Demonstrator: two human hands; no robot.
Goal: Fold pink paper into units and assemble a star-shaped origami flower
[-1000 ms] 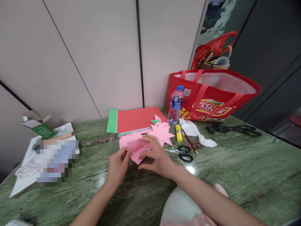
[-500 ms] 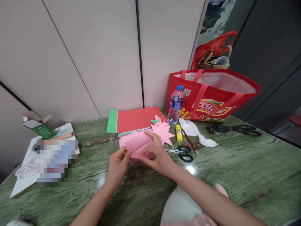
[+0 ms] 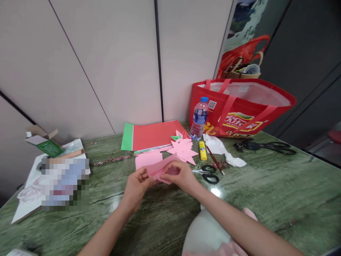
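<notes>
Between my two hands is a pink sheet of paper [image 3: 163, 164], bent along its length. My left hand [image 3: 138, 185] pinches its left end, thumb in front and fingers behind. My right hand [image 3: 181, 176] grips the right part, with thumb and fingertips closed on the lower edge. Just behind lies another pink paper piece [image 3: 147, 160] on the table. Pink star-shaped cutouts [image 3: 183, 151] rest behind my right hand, with a small green piece on top. Scissors with black handles [image 3: 209, 174] lie right of that hand, near a yellow glue stick [image 3: 203, 151].
Red and green paper sheets [image 3: 154, 135] lie at the back by the wall. A water bottle [image 3: 199, 121] stands before a red shopping bag [image 3: 239, 106]. A pencil [image 3: 215, 161], white tissue [image 3: 226, 151] and large black scissors [image 3: 266, 145] lie right. A green box [image 3: 48, 147] sits left.
The pink sheet has gone from fairly flat to bent upward, and its back edge has come toward me. My right hand's fingers have drawn down from the far edge. The pink piece behind shows more.
</notes>
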